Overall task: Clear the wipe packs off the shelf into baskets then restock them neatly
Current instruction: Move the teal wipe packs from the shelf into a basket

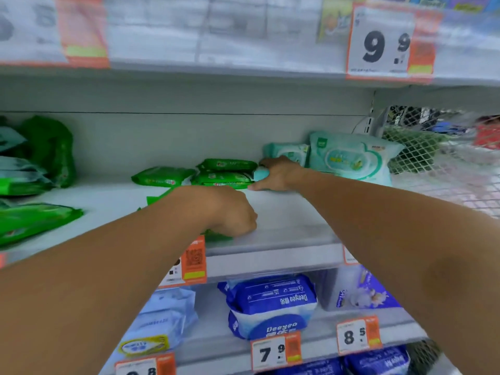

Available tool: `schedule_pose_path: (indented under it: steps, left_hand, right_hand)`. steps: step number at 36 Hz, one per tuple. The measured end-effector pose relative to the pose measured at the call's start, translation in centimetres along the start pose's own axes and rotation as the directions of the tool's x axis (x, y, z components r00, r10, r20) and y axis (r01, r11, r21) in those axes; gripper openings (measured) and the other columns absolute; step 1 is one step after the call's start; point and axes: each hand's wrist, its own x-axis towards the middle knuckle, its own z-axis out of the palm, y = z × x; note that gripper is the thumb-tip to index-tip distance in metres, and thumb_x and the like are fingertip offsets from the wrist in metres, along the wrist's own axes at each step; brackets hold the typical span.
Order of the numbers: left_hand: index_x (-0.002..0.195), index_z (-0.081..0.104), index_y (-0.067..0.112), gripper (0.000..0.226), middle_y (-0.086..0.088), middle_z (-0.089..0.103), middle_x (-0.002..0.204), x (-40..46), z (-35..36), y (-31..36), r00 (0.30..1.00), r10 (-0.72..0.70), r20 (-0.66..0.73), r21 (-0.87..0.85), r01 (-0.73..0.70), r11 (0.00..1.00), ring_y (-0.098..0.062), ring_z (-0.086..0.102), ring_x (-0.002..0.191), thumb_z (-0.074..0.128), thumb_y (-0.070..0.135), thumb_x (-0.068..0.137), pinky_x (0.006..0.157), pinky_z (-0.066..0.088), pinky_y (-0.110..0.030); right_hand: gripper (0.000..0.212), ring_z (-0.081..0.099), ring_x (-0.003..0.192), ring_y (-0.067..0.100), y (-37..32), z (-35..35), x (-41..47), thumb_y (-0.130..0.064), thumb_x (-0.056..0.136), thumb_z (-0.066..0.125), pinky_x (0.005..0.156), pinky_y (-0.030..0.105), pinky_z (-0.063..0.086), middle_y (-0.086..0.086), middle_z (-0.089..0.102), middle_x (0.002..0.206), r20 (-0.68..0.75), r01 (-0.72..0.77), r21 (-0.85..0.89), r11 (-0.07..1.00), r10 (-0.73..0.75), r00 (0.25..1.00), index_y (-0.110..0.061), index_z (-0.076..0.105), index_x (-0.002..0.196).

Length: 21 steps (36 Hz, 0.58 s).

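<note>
Both my arms reach onto the middle white shelf (284,226). My left hand (232,212) curls over a green wipe pack (216,235) at the shelf's front edge; most of that pack is hidden under the hand. My right hand (276,173) grips a small teal wipe pack (261,174) further back, beside two stacked green packs (226,171). Another green pack (162,175) lies to their left. Large mint-green wipe packs (349,158) stand upright at the right end.
More green packs (35,220) lie piled at the shelf's left. Blue wipe packs (270,304) fill the shelf below, behind orange price tags (276,350). A big 9.9 price sign (387,41) hangs from the shelf above. Wire mesh (422,147) closes the right side.
</note>
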Motion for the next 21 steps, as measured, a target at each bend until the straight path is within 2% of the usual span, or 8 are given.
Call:
schedule_pose_path:
  steps: [4,6,9,11,14,18,19,21]
  left_hand:
    - [0.153,0.034,0.026,0.047,-0.001,0.032,0.159,-0.5,-0.3,0.0,0.997,0.001,0.074,-0.067,0.004,0.998,-0.022,0.032,0.142,0.023,0.035,0.108,0.111,0.026,-0.028]
    - [0.152,0.035,0.026,0.047,0.000,0.031,0.160,-0.8,-0.3,-0.1,0.999,0.009,0.047,-0.122,-0.004,0.992,-0.022,0.031,0.143,0.024,0.036,0.107,0.113,0.025,-0.030]
    - [0.141,0.054,0.024,0.043,0.001,0.047,0.150,-1.4,0.6,-0.4,0.997,0.010,-0.070,-0.245,-0.027,0.969,-0.021,0.043,0.136,0.037,0.038,0.105,0.111,0.034,-0.028]
    - [0.115,0.073,0.017,0.033,-0.002,0.071,0.116,-1.7,1.4,-0.8,0.969,-0.050,-0.242,-0.464,-0.070,0.883,-0.020,0.062,0.109,0.057,0.040,0.097,0.089,0.048,-0.025]
    - [0.083,0.072,0.007,0.031,0.001,0.066,0.069,-3.3,2.4,-0.8,0.861,-0.300,-0.411,-0.830,-0.218,0.513,-0.015,0.056,0.065,0.087,0.033,0.072,0.060,0.044,-0.023]
    - [0.115,0.045,0.011,0.061,-0.005,0.072,0.097,-7.9,2.9,0.8,0.918,-0.283,-0.279,-0.932,-0.330,-0.149,-0.018,0.069,0.075,0.086,0.007,0.070,0.067,0.060,-0.034]
    - [0.121,0.042,0.014,0.063,-0.007,0.071,0.103,-9.0,3.1,1.0,0.931,-0.242,-0.274,-0.914,-0.330,-0.235,-0.019,0.071,0.076,0.082,0.003,0.073,0.065,0.062,-0.035]
    - [0.123,0.049,0.019,0.058,-0.009,0.070,0.104,-11.3,3.7,1.1,0.931,-0.188,-0.312,-0.903,-0.352,-0.247,-0.019,0.073,0.075,0.076,-0.001,0.076,0.062,0.062,-0.035]
  right_hand:
    - [0.064,0.054,0.120,0.028,-1.6,-1.7,-2.1,-0.051,0.085,0.064,0.093,0.034,0.052,0.004,0.053,0.139,0.020,0.060,-0.035,0.998,-0.059,0.998,-0.028,0.047,0.143]
    - [0.053,0.058,0.110,0.028,-1.9,-3.3,-4.6,-0.047,0.090,0.063,0.080,0.038,0.060,0.005,0.055,0.128,0.028,0.024,0.240,0.970,-0.032,0.999,-0.025,0.055,0.137]
    - [0.029,0.066,0.093,0.029,-1.5,-5.3,-9.8,-0.038,0.094,0.058,0.085,0.055,0.059,0.014,0.064,0.107,0.149,-0.114,0.818,0.564,-0.015,0.989,-0.015,0.064,0.111]
    - [0.034,0.069,0.096,0.029,-0.8,-6.4,-13.4,-0.041,0.094,0.051,0.087,0.053,0.058,0.015,0.071,0.109,0.263,-0.229,0.943,0.241,-0.122,0.957,-0.015,0.067,0.110]
    - [0.052,0.071,0.092,0.037,0.0,-6.7,-17.8,-0.048,0.084,0.049,0.071,0.043,0.063,0.019,0.070,0.118,0.292,-0.297,0.955,0.016,-0.239,0.926,-0.016,0.066,0.122]
    - [0.062,0.070,0.070,0.038,-0.5,-5.4,-22.1,-0.058,0.083,0.046,0.058,0.033,0.060,0.024,0.069,0.111,0.303,-0.329,0.940,-0.091,-0.222,0.927,-0.013,0.073,0.115]
    - [0.064,0.069,0.063,0.036,-0.8,-4.9,-23.0,-0.061,0.087,0.043,0.054,0.032,0.058,0.024,0.070,0.108,0.312,-0.341,0.935,-0.102,-0.222,0.924,-0.011,0.073,0.114]
    - [0.070,0.068,0.054,0.032,-1.9,-3.7,-25.0,-0.065,0.090,0.041,0.045,0.031,0.056,0.023,0.071,0.099,0.314,-0.348,0.928,-0.132,-0.223,0.923,-0.009,0.072,0.118]
